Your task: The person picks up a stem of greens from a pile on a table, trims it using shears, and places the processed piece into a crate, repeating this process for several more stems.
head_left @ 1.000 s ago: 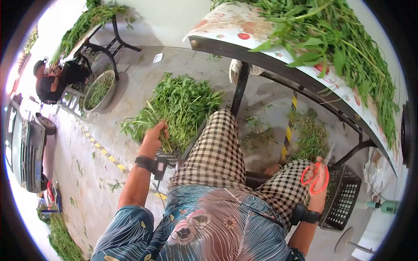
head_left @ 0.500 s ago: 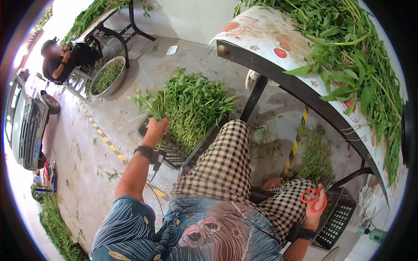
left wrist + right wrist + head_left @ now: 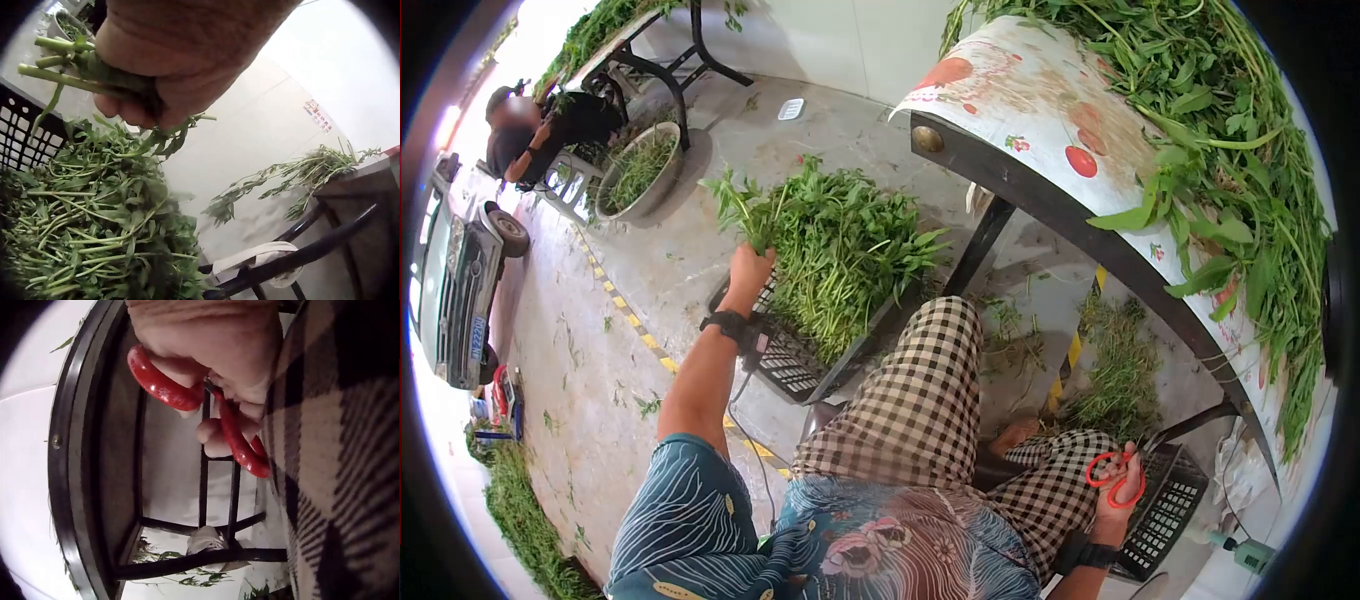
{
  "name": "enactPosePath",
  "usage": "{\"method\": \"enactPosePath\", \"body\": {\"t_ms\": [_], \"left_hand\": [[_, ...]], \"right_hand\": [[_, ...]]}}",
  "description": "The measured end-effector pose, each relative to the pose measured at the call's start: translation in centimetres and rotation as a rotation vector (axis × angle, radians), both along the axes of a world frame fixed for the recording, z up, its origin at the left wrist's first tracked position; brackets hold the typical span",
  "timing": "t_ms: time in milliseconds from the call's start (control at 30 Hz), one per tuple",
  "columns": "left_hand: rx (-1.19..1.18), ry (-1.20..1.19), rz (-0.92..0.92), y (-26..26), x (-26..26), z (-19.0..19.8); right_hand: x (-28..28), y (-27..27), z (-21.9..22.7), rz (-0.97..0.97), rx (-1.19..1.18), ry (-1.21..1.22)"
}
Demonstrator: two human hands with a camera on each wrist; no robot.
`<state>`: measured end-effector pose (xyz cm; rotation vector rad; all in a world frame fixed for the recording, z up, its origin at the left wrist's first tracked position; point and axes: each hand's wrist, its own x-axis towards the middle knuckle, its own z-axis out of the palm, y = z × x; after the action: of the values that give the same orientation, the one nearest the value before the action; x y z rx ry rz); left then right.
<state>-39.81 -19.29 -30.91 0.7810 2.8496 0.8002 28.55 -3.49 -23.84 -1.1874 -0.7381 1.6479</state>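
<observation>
My left hand (image 3: 750,272) grips a small bunch of leafy stems (image 3: 743,212) at the left side of a black crate (image 3: 775,362) heaped with greens (image 3: 840,250). In the left wrist view the fingers of the left hand (image 3: 169,69) curl round the bunch, cut stem ends (image 3: 56,72) sticking out to the left above the heap (image 3: 100,219). My right hand (image 3: 1118,490) holds red-handled scissors (image 3: 1138,488) beside the checked trouser knee. The right wrist view has the right hand (image 3: 206,350) with its fingers about the red handles (image 3: 165,387); the blades are hidden.
A table with a patterned cover (image 3: 1000,90), piled with greens (image 3: 1240,150), curves along the right. Under it lie loose greens (image 3: 1125,365) and a second black crate (image 3: 1165,510). Back left are a seated person (image 3: 520,140), a round tub (image 3: 640,180) and a vehicle (image 3: 455,290).
The left hand and its bunch have moved up alongside the heap, the bunch now more upright. The right hand stays low by the knee with the scissors. The head view has shifted.
</observation>
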Motion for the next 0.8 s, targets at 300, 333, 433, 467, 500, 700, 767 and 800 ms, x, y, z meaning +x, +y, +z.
{"method": "enactPosePath", "body": {"t_ms": [300, 333, 433, 467, 500, 700, 767, 800], "left_hand": [[-0.003, 0.134, 0.084, 3.2, -0.5, 1.7], [-0.023, 0.165, 0.040, 3.7, -1.1, 1.0], [0.059, 0.171, -0.008, 4.9, -1.0, 0.9], [0.097, 0.163, -0.027, 5.3, -0.7, 1.3], [0.115, 0.173, -0.040, 5.5, -0.5, 1.4], [-0.094, -0.010, -0.082, 5.9, -1.6, -2.4], [-0.014, -0.033, -0.122, 5.6, -1.8, -5.0], [-0.045, -0.101, -0.129, 5.7, -1.6, -5.7]], "right_hand": [[0.1, 0.4, -0.5, 0.073, -0.044, 0.015], [-0.4, 0.6, -0.1, 0.056, -0.046, -0.012], [-5.0, -0.7, 3.8, -0.058, -0.043, -0.110], [-5.2, -0.8, 3.9, -0.032, -0.020, -0.120], [-5.3, -0.7, 3.9, -0.005, 0.002, -0.132], [-7.2, -1.0, 4.9, 0.024, 0.007, -0.127], [-6.1, -0.5, 3.9, 0.076, 0.035, -0.186], [-5.8, -0.5, 3.7, 0.064, 0.029, -0.209]]}}
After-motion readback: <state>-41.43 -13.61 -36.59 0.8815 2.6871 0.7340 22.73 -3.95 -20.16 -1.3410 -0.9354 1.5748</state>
